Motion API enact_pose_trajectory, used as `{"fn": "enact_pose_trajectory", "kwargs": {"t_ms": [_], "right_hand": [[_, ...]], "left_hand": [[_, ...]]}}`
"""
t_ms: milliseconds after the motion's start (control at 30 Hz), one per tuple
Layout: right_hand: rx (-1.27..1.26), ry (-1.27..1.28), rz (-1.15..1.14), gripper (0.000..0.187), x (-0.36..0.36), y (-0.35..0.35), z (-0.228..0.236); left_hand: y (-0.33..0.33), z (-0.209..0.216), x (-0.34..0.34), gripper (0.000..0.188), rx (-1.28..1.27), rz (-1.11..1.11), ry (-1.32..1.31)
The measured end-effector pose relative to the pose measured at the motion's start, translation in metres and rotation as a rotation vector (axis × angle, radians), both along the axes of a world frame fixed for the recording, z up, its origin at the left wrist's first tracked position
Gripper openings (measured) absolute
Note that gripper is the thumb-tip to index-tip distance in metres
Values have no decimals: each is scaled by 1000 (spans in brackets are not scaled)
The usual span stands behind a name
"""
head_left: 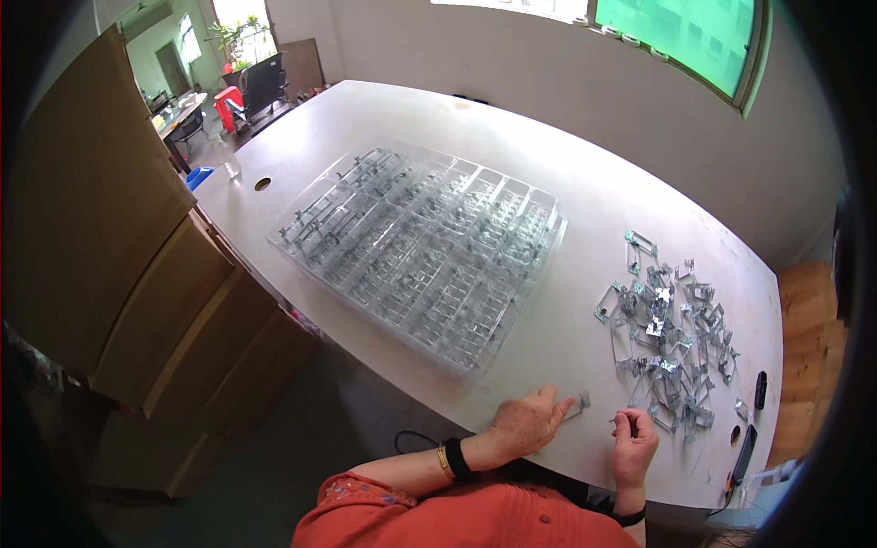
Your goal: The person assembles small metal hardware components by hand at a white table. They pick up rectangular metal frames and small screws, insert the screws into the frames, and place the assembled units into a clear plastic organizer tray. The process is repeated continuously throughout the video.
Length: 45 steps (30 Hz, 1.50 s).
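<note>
Near the table's front edge, my left hand [527,424] is closed, thumb and fingers gripping a small metal bracket [575,408] that sticks out to the right. My right hand [635,447] is pinched just beside it, with a tiny thin piece at its fingertips that is too small to name. Beyond my right hand lies a loose pile of thin silvery metal brackets [660,326], many of them open rectangular frames. To the left, a clear plastic tray [416,344] has rows of compartments filled with similar metal parts.
The white table [585,192] has a round cable hole [263,184] at the left. A black tool-like object [744,457] and a small black item [761,390] lie at the right edge. Cardboard boxes [174,320] stand along the left side. A wall with a window rises behind.
</note>
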State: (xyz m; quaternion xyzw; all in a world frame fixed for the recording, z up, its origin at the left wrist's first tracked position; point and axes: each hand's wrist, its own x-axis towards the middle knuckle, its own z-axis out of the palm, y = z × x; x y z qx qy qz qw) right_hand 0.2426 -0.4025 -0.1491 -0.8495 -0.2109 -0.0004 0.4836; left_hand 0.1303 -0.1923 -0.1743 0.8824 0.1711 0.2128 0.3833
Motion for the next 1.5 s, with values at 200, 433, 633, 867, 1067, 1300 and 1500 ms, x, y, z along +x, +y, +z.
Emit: {"fn": "enact_pose_trajectory", "kwargs": {"t_ms": [200, 433, 633, 867, 1067, 1300, 1500], "right_hand": [[-45, -56, -26, 6, 9, -2, 5], [42, 28, -43, 9, 5, -18, 25], [56, 54, -24, 7, 9, -28, 27], [75, 53, 13, 4, 12, -38, 20], [98, 61, 55, 9, 11, -45, 8], [122, 76, 97, 7, 10, -43, 7], [157, 125, 170, 8, 16, -42, 2]], "left_hand": [[9, 2, -9, 15, 82, -38, 15], [17, 31, -22, 11, 5, -55, -27], [19, 37, -12, 10, 98, -146, 39], [21, 18, -3, 19, 176, -343, 241], [7, 31, -1, 14, 119, -349, 252], [13, 17, 5, 15, 106, -358, 228], [49, 118, -11, 10, 150, -240, 2]]}}
